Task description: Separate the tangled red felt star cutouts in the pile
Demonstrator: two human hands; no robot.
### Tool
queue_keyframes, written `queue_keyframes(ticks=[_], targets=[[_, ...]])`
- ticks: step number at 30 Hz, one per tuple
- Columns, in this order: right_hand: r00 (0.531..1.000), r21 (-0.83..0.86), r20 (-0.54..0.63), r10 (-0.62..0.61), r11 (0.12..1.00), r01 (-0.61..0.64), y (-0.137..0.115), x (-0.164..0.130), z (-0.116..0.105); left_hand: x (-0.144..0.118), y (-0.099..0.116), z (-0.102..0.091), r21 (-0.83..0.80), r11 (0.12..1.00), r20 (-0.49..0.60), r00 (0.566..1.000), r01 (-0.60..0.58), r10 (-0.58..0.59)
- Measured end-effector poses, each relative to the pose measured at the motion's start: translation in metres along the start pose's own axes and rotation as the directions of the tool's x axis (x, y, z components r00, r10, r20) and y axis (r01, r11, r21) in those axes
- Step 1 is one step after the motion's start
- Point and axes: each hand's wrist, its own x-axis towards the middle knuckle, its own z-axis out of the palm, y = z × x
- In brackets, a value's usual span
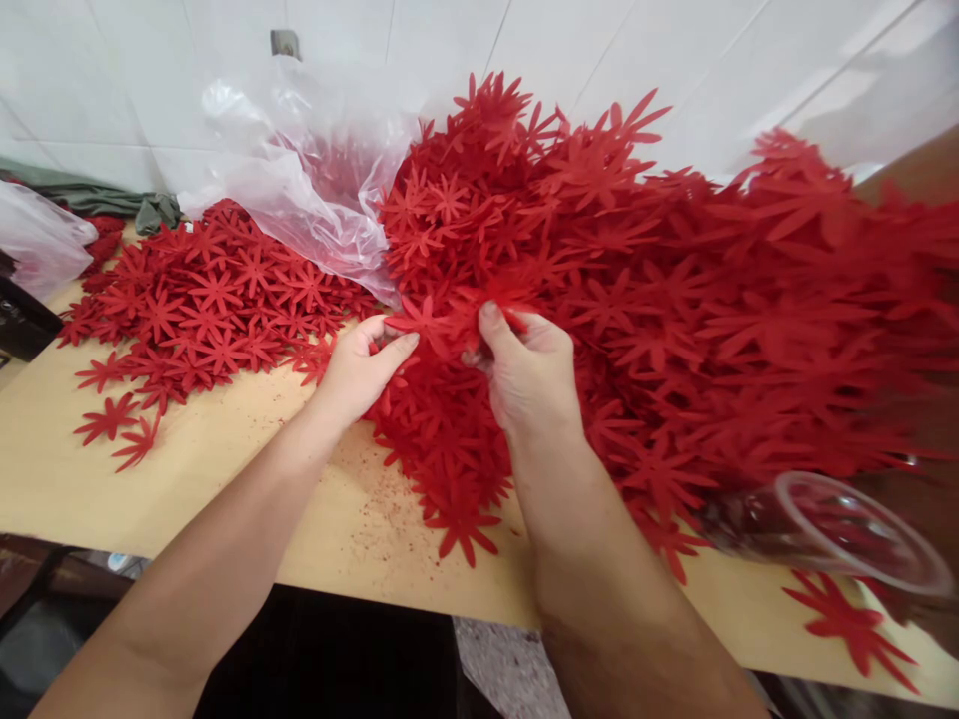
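Bare hands on thin, many-lobed red cutouts

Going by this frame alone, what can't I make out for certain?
All in the head view:
How many red flower shapes the left hand and right hand hold: blurred, and partly behind the right thumb.
How much red lies behind the plastic bag: its cloudy folds veil it.
The far end of the large pile: blurred and cut off by the right edge.
What the dark object is: cut off by the left edge.
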Motion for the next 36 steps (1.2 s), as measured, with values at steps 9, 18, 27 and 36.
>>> queue_keyframes(ticks=[9, 18, 27, 36], targets=[[0.999, -0.121, 0.024, -0.046, 0.991, 0.048, 0.008, 0.002, -0.002, -0.002, 0.007, -0.001, 0.090, 0.994, -0.072, 0.995, -0.063, 0.070], [0.929, -0.200, 0.368, -0.044, 0.972, 0.126, 0.006, -0.010, 0.006, -0.001, 0.006, 0.001, 0.008, 1.000, -0.017, 1.000, 0.026, -0.026], [0.992, -0.159, 0.108, -0.065, 0.984, 0.082, 0.002, -0.002, 0.000, 0.001, 0.004, -0.001, 0.063, 0.996, -0.114, 0.992, 0.061, -0.053], [0.991, -0.208, -0.005, -0.133, 0.970, 0.129, 0.009, 0.007, -0.005, 0.003, 0.000, -0.007, 0.103, 0.991, -0.085, 0.993, 0.084, -0.076]])
